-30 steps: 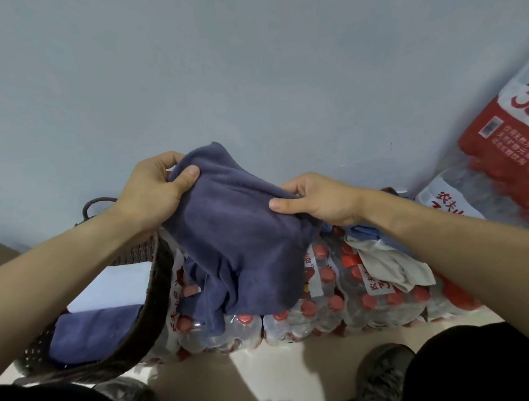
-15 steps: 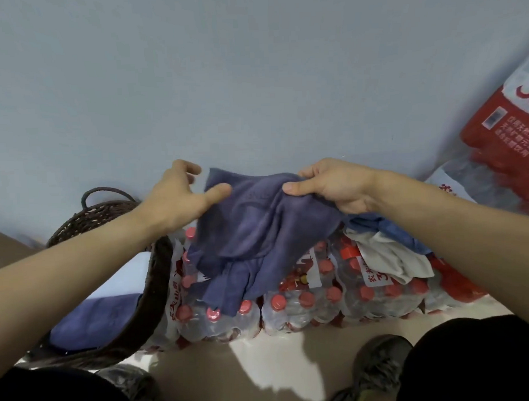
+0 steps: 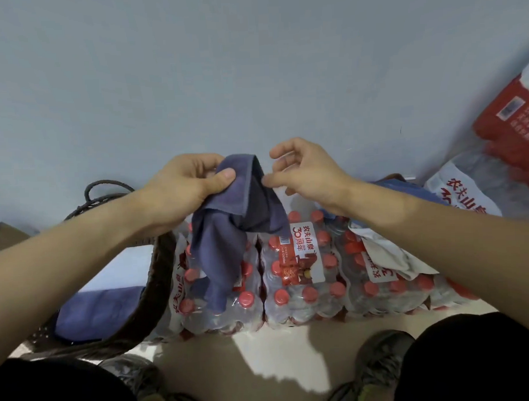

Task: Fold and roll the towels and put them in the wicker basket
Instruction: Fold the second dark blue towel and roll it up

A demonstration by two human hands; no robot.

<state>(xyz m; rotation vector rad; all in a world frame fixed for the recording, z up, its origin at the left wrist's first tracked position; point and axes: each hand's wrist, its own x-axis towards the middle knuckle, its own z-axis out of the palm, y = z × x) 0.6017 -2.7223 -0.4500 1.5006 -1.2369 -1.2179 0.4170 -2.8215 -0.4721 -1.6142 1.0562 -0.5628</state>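
Observation:
A purple-blue towel [image 3: 223, 246] hangs bunched from my left hand [image 3: 182, 191], which grips its top corner between thumb and fingers. My right hand [image 3: 307, 174] is just right of that corner with its fingers spread and loosely bent; only the thumb tip touches the towel's edge. The dark wicker basket [image 3: 158, 282] stands at the lower left, partly hidden by my left forearm. Inside it lie a folded blue towel [image 3: 102, 311] and a pale one [image 3: 124, 262]. A blue towel [image 3: 407, 189] and a white towel [image 3: 388, 256] lie loose behind my right forearm.
Shrink-wrapped packs of red-capped water bottles [image 3: 299, 277] line the wall below the hands, and the loose towels rest on them. A red and white bag [image 3: 509, 125] leans at the far right. My shoes [image 3: 383, 361] stand on the pale floor in front.
The towel was stretched between both hands; now my hands have come together, my right hand has let go, and the towel hangs gathered from my left hand.

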